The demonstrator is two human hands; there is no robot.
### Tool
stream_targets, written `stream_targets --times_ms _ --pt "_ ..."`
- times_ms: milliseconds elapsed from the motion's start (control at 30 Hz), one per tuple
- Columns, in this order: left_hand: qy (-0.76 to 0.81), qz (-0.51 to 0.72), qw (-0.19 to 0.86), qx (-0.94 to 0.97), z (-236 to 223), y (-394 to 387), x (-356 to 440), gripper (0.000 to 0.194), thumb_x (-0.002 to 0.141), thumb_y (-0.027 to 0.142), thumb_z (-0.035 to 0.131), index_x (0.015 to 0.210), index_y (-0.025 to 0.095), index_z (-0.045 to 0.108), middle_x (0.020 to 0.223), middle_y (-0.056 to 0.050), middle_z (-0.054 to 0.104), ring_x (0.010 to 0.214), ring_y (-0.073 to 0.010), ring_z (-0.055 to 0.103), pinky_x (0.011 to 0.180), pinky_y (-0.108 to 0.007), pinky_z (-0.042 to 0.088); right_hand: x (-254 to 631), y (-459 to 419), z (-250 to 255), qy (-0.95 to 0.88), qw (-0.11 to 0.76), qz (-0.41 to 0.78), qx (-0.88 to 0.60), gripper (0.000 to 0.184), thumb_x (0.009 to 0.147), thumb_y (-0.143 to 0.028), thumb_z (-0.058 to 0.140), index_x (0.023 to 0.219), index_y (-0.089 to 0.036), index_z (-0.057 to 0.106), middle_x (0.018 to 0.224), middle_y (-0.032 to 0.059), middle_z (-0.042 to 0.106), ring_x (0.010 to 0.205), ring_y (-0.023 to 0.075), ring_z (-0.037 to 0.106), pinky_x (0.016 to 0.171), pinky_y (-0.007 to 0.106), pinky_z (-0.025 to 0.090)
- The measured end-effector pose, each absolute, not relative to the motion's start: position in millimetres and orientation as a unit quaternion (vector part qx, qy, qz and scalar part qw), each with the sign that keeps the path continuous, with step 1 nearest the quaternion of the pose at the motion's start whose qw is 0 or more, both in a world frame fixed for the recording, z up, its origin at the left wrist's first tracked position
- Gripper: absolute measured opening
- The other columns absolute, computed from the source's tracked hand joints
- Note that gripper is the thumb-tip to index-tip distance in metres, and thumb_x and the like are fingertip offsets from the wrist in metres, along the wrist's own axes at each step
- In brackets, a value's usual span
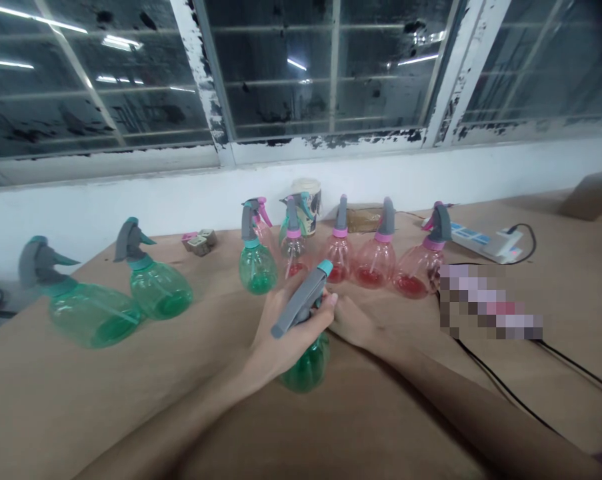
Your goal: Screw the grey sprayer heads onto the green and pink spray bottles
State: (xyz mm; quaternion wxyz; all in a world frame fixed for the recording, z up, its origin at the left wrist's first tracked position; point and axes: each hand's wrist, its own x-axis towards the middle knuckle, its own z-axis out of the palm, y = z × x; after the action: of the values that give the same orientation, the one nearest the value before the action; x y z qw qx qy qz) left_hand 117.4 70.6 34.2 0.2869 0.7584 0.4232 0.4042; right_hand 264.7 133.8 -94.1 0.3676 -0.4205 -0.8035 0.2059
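A green spray bottle (305, 367) with a grey head and teal tip stands in front of me. My left hand (275, 337) is closed around it just below the head, thumb toward the right. Close against its far right side is my right hand (353, 321); its fingers are hidden behind the left hand and the sprayer head. Beyond my hands, a red spray bottle (337, 257) with a pink collar stands in a row with several similar ones. Another green spray bottle (257, 270) is at the left of that row.
Two green spray bottles, one far left (95, 317) and one nearer (161, 290), stand on the table. Small blocks (199, 242), a paper cup (311, 207) and a power strip (485, 241) lie toward the wall. Black cables (501, 383) cross the right side.
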Motion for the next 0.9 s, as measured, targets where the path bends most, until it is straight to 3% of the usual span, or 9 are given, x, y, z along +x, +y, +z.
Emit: stream_targets --times_ms 167,300,667,900 --pt "0.400 0.424 0.322 0.747 32 75 118 0.016 0.078 0.029 0.054 0.091 0.020 0.055 0.077 0.000 0.063 0.069 -0.0139 0.061 0.062 -0.026 0.049 266 132 -88 -0.809 0.358 0.198 -0.422 0.028 0.082 -0.026 0.049 0.110 -0.020 0.052 0.104 0.0087 0.062 0.096 0.0205 0.058 0.083 0.036 0.044" --pt "0.410 0.415 0.293 0.758 23 78 116 0.012 0.078 0.027 0.054 0.087 0.020 0.056 0.081 -0.003 0.064 0.078 -0.0177 0.062 0.071 -0.031 0.050 267 132 -86 -0.809 0.351 0.203 -0.426 0.025 0.081 -0.022 0.048 0.106 -0.019 0.053 0.101 0.0077 0.062 0.091 0.0189 0.059 0.079 0.033 0.045" --pt "0.425 0.424 0.278 0.750 25 74 116 0.011 0.072 0.018 0.051 0.083 0.020 0.051 0.068 0.003 0.055 0.061 -0.0123 0.055 0.057 -0.024 0.046 266 127 -79 -0.807 0.338 0.217 -0.434 0.023 0.081 -0.020 0.048 0.103 -0.019 0.053 0.097 0.0071 0.063 0.089 0.0185 0.059 0.077 0.033 0.044" --pt "0.420 0.410 0.272 0.763 24 75 115 0.009 0.071 0.017 0.050 0.078 0.021 0.052 0.066 0.001 0.056 0.064 -0.0156 0.056 0.062 -0.029 0.047 266 126 -79 -0.807 0.343 0.214 -0.430 0.022 0.081 -0.019 0.047 0.102 -0.019 0.054 0.099 0.0072 0.063 0.086 0.0177 0.059 0.075 0.031 0.044"
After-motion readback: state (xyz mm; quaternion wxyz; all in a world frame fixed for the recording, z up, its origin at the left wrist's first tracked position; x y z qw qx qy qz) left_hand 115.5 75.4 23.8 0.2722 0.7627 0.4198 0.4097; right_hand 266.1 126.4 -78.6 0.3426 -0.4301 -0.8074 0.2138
